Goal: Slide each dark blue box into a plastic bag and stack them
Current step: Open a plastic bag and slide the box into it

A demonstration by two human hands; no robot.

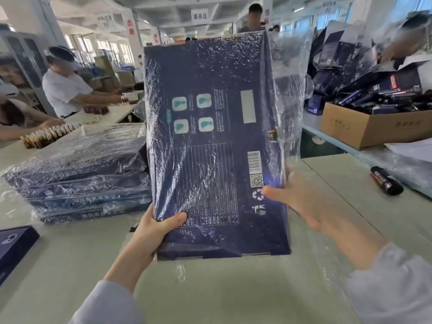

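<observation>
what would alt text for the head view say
A left hand grips the lower left corner of an upright dark blue box in a clear bag, above a table; the blurred right hand is at its right edge. A stack of bagged boxes lies to the left.

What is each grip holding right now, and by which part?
The left grip holds the bagged dark blue box by its lower left corner. The right grip, blurred at the right edge, cannot be told.
</observation>
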